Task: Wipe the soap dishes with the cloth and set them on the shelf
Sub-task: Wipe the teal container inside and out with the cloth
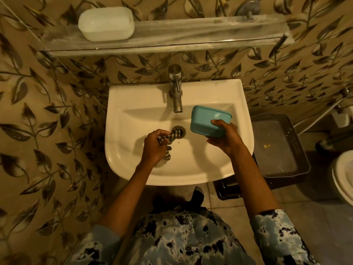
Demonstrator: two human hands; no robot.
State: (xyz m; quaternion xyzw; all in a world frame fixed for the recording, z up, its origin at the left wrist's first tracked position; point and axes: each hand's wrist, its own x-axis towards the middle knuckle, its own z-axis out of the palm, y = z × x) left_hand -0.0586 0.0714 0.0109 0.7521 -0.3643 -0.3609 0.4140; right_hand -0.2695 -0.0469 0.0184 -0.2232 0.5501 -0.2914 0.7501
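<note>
My right hand grips a teal soap dish, held tilted over the right half of the white sink. My left hand is closed on a bunched black-and-white checked cloth just left of the drain. The cloth and the teal dish are apart. A white soap dish with its lid on stands at the left end of the grey stone shelf on the wall above the sink.
A chrome tap rises at the back of the sink, its spout just left of the teal dish. A dark plastic basket sits right of the sink, with a toilet edge beyond. Leaf-patterned tiles cover the walls.
</note>
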